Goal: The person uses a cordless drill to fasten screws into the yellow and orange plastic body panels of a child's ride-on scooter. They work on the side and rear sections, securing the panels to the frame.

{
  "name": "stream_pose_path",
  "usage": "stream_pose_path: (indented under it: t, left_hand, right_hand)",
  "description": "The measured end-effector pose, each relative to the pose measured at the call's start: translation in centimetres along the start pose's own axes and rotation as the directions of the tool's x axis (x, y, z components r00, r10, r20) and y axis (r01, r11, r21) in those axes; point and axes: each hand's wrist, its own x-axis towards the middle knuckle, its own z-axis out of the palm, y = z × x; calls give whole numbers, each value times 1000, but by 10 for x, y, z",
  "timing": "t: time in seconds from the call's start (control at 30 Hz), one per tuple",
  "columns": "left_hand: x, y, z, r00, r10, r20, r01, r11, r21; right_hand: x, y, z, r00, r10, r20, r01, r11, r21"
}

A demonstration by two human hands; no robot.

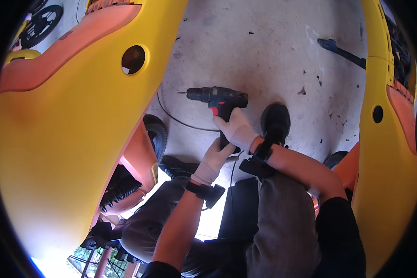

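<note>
Cordless drill [217,98]: dark body, red trigger, bit pointing toward the yellow body panel [74,139]; held low over the concrete floor [264,51]. Right hand [236,129], gloved, clamped round the grip; left hand [214,160], gloved, closed at the grip's base. Black cable [180,121] beneath. Risk: bit skating across the panel's curved face; cable snagging; black shoe [275,121] close by.

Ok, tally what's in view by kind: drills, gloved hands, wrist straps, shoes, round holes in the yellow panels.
cordless drill: 1
gloved hands, left hand and right hand: 2
wrist straps: 2
black shoes: 2
round holes: 2
Total: 9
</note>
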Motion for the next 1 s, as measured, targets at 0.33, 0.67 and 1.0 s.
stream_pose_path:
  t: [0.33,0.67,1.0]
  left_hand:
    - [1,-39,-31,1000,-20,-13,18,989,-149]
    - [22,-86,-55,988,-82,-130,43,960,-278]
    - [35,-113,-61,960,-113,-258,-19,888,-459]
  right_hand:
    - [34,-22,-93,908,-415,-59,324,784,-529]
    - [155,-85,-143,660,-680,-320,67,477,-876]
    - [107,-63,-134,712,-497,-496,111,777,-620]
